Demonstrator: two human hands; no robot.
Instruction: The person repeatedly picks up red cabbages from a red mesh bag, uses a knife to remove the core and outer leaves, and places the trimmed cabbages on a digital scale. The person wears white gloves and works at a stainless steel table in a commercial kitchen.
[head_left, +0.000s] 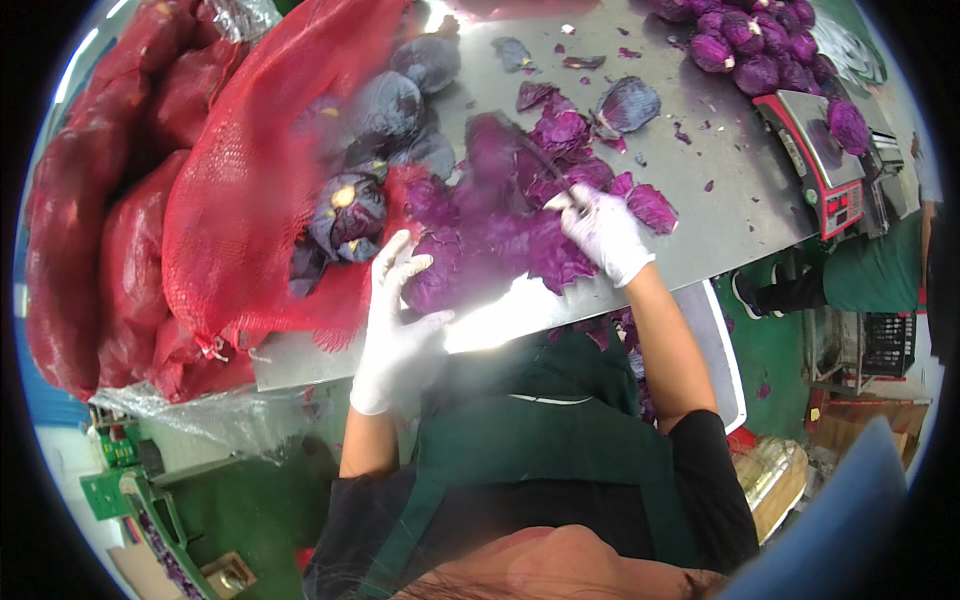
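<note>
My gloved left hand (394, 315) has its fingers spread at the left side of a peeled red cabbage (435, 274) near the front edge of the steel table (720, 187). My gloved right hand (604, 229) is closed around something thin and dark, perhaps a knife handle; its far part is blurred. Loose purple cabbage leaves (555, 255) lie between the hands. Left of them, unpeeled red cabbages (349, 217) with dull outer leaves spill from the mouth of a red mesh sack (240, 195). Another cabbage (628, 105) rests beyond my right hand.
Full red sacks (67, 247) are heaped at the left. A digital scale (814, 150) bearing a cabbage (848, 126) stands at the right, near piled peeled cabbages (750, 45). Below the table edge is a white bin (720, 352). A person in green (870, 262) stands at far right.
</note>
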